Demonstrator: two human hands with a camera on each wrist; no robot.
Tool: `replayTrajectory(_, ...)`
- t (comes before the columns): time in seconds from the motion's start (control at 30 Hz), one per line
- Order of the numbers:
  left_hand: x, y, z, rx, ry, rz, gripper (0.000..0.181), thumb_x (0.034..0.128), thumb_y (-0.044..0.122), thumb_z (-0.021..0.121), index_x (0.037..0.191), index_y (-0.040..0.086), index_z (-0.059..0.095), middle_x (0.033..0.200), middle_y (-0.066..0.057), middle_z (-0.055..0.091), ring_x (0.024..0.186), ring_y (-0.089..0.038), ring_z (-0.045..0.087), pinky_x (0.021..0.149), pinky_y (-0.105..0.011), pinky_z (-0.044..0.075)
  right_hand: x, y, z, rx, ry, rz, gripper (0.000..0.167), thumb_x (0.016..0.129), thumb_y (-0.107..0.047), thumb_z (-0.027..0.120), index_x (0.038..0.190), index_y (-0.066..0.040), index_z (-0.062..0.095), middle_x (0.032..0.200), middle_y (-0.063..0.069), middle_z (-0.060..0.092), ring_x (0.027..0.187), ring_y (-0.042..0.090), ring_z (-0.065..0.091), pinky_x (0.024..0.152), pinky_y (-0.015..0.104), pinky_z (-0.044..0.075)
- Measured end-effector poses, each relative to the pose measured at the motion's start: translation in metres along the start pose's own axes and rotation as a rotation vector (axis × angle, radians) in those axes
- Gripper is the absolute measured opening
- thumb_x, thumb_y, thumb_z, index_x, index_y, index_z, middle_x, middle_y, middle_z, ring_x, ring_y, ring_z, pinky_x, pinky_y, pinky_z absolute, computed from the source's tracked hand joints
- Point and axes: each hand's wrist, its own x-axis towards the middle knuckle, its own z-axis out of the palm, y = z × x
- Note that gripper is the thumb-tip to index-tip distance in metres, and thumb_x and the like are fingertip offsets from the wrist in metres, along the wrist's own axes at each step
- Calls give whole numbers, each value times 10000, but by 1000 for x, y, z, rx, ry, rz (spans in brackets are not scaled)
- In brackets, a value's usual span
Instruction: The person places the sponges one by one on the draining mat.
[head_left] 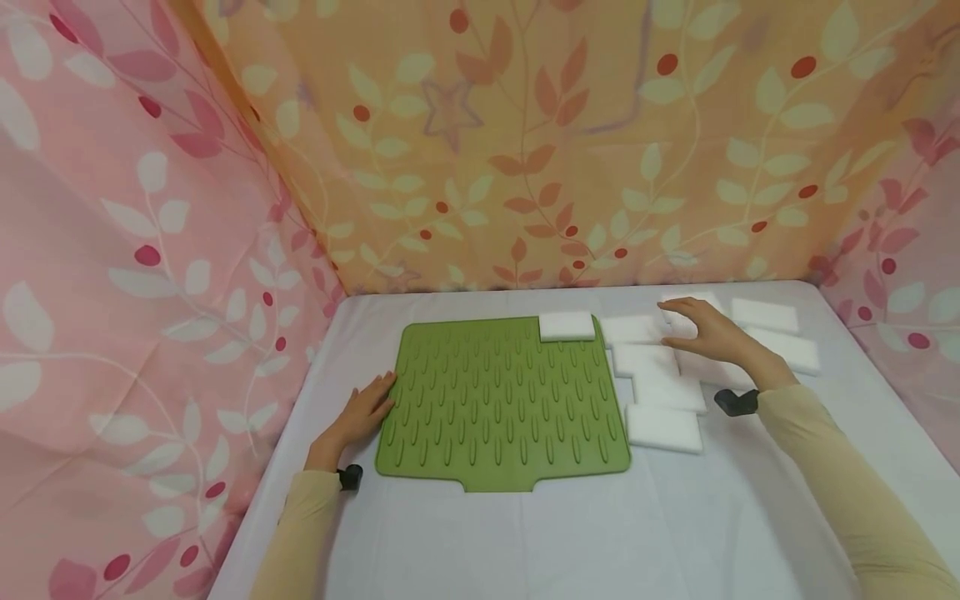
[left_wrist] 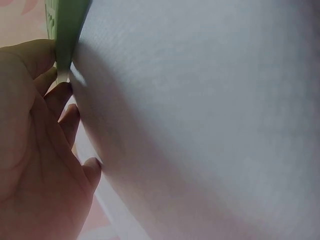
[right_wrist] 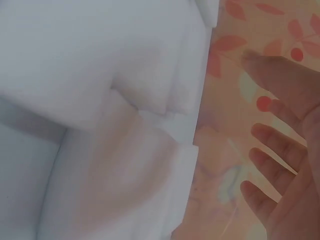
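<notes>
A green mat [head_left: 498, 400] with raised oval ridges lies on the white table, one white block [head_left: 566, 326] on its far right corner. The left hand [head_left: 360, 413] rests at the mat's left edge with fingers relaxed; in the left wrist view its thumb and fingers [left_wrist: 64, 95] are by the green edge [left_wrist: 67, 30]. Above the white blocks [head_left: 663, 427] right of the mat hovers the right hand [head_left: 708, 332], thumb and fingers apart, holding nothing. The right wrist view shows that hand [right_wrist: 290, 150] spread beside the white blocks [right_wrist: 140, 170].
Several white blocks lie overlapping along the mat's right side, with more at the far right [head_left: 765, 316]. Patterned cloth walls, orange behind [head_left: 525, 167] and pink at the sides [head_left: 150, 250], stand around the table [head_left: 480, 542]. Each wrist wears a black camera.
</notes>
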Motion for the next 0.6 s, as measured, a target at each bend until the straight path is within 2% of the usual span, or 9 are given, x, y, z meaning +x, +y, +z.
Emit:
replayTrajectory(0.3,0,1,1,6,13,-10,550,987,219,445,1474,70,238,1504,-162,256,1386,-380,196,1055,-661,41,-20,18,-9,-2,16,76,646,794,-261,733,1327,-5,472,1321,254,433,1214,448,353,975,621,256)
replayTrajectory(0.47,-1,3,2,4,22,-11,549,983,206,454,1473,74,245,1505,-155,259,1387,-376,201,1057,-660,43,-32,27,-13,-8,30,112,616,807,-245,719,1316,4,479,1303,263,441,1210,463,345,985,627,239)
replayTrajectory(0.6,-1,3,1,13,23,-10,550,985,212,451,1473,72,242,1503,-159,259,1385,-380,202,1055,-662,48,-42,29,-16,-15,29,119,609,816,-256,711,1310,16,479,1278,286,446,1180,477,363,950,627,273)
